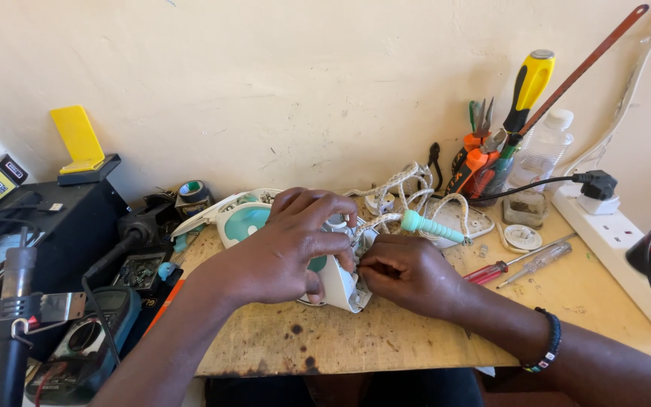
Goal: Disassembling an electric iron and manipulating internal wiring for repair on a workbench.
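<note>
White plastic casing (338, 290) with a teal inner part sits at the middle of the wooden workbench (280, 343), near its front edge, tipped on its side so the open end faces the right hand; the left hand (284, 249) is clamped over the top of it, fingers curled down around the shell, seemingly to keep it from rolling while the other hand works. The right hand (408, 273) is drawn into a narrow pinch at the casing's opening, fingertips pressed together on something too small to make out, perhaps a wire end or screw. A braided white cord (408, 188) loops away from the casing toward the wall, with a teal handle (431, 225) lying across it just behind the right hand, close enough to grab. Two screwdrivers (518, 264) lie to the right, near a white power strip (619, 241) with a black plug in it; a cup of tools (491, 162) stands against the wall, within reach. A multimeter (88, 339) and a roll of tape (191, 190) rest on the left side.
</note>
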